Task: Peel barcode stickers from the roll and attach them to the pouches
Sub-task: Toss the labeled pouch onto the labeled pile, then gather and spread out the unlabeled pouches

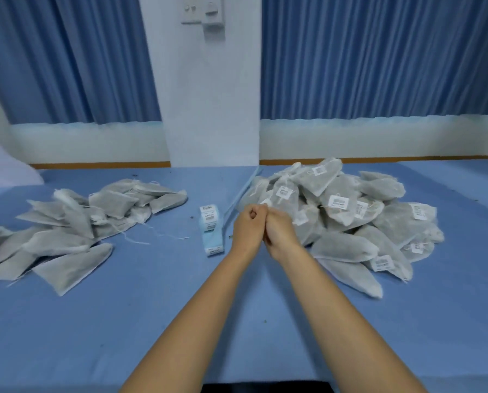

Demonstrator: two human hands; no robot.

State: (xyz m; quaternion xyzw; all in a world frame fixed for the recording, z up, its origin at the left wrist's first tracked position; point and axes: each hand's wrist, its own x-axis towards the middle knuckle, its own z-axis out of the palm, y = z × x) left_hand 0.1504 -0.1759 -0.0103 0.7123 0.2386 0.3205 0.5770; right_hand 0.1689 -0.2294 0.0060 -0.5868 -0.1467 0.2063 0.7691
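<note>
My left hand (pixel 247 226) and my right hand (pixel 279 226) are pressed together over the middle of the blue table (pixel 152 307), fingers curled shut. A small white corner shows at their tips; I cannot tell what it is. A strip of barcode stickers (pixel 211 226) on pale blue backing lies just left of my hands. A heap of grey pouches without stickers (pixel 75 222) lies at the left. Another heap of grey pouches with white barcode stickers (pixel 347 214) lies at the right, right behind my right hand.
A white pillar (pixel 211 95) and blue curtains (pixel 378 55) stand behind the table. A thin pale blue strip (pixel 244 188) runs from the sticker strip toward the pillar. Loose threads (pixel 152 236) lie near the left heap.
</note>
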